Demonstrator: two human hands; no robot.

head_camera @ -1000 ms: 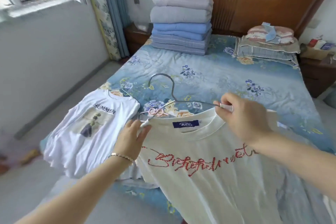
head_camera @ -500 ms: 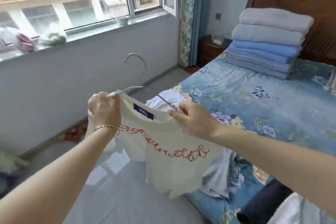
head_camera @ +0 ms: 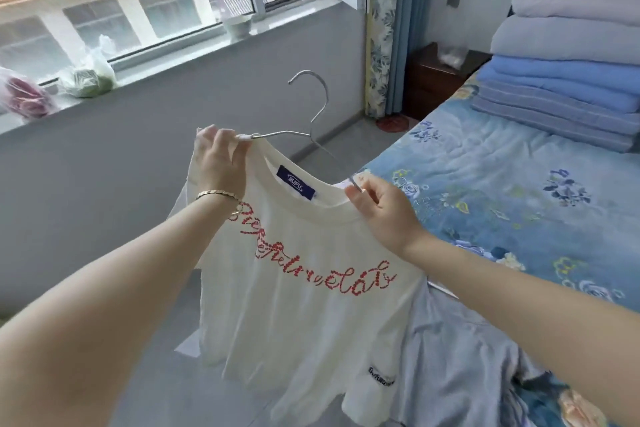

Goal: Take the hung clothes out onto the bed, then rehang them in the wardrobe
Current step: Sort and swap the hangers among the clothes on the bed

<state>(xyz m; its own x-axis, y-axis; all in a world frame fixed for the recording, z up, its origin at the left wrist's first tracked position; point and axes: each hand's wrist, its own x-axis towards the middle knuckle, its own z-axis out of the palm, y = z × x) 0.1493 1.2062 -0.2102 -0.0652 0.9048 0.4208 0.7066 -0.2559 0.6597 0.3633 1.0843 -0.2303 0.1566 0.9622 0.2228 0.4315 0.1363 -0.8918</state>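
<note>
White T-shirt [head_camera: 304,322] with navy "BUFU" neck label [head_camera: 296,183], unreadable red script [head_camera: 346,282]

Daylight is admitted through a wide window [head_camera: 166,7] set above a grey wall [head_camera: 104,163]. A pale cup [head_camera: 237,26] and bagged items [head_camera: 88,78] are kept on the sill [head_camera: 166,62]. A floral curtain [head_camera: 381,28] is gathered in the corner beside a dark wooden nightstand [head_camera: 429,83]. Folded blankets [head_camera: 568,62] are stacked on the blue floral bed [head_camera: 485,184]; grey floor [head_camera: 353,132] is seen.

Blue neck label [head_camera: 296,183] on T-shirt [head_camera: 304,322] reads BUFU
</note>
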